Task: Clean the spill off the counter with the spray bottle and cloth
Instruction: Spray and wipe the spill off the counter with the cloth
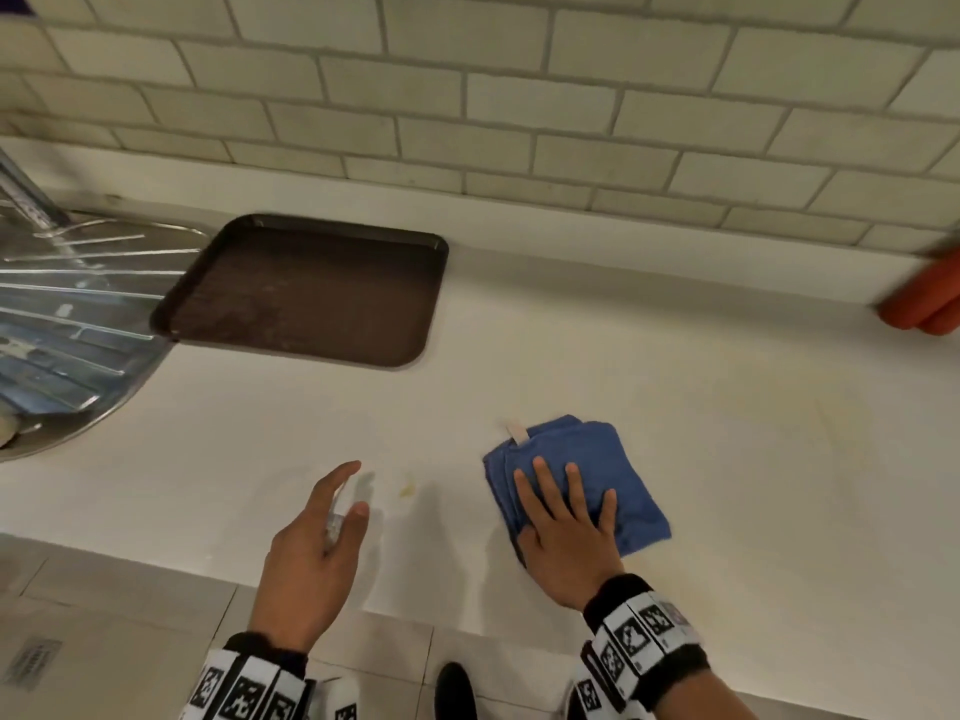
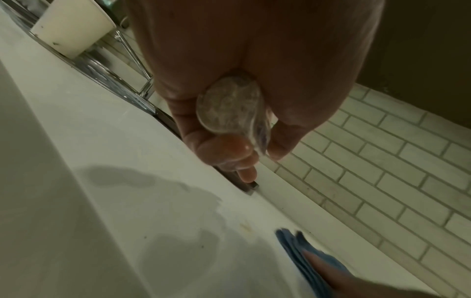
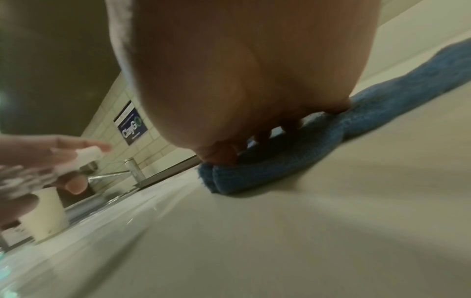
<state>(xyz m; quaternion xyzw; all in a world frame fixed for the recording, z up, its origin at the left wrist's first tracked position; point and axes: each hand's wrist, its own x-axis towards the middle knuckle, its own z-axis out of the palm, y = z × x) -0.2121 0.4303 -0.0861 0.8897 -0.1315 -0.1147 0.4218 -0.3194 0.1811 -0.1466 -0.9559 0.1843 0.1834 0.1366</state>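
Note:
A small clear spray bottle is gripped in my left hand above the white counter, its round base facing the left wrist camera and fingers curled round it. Just ahead of the bottle lies a small yellowish spill on the counter, also the spill in the left wrist view. A folded blue cloth lies flat to the right. My right hand rests on the cloth with fingers spread and straight.
A dark brown tray sits at the back left, overlapping the steel sink drainer. A white cup stands on the drainer. An orange object lies at the far right by the tiled wall.

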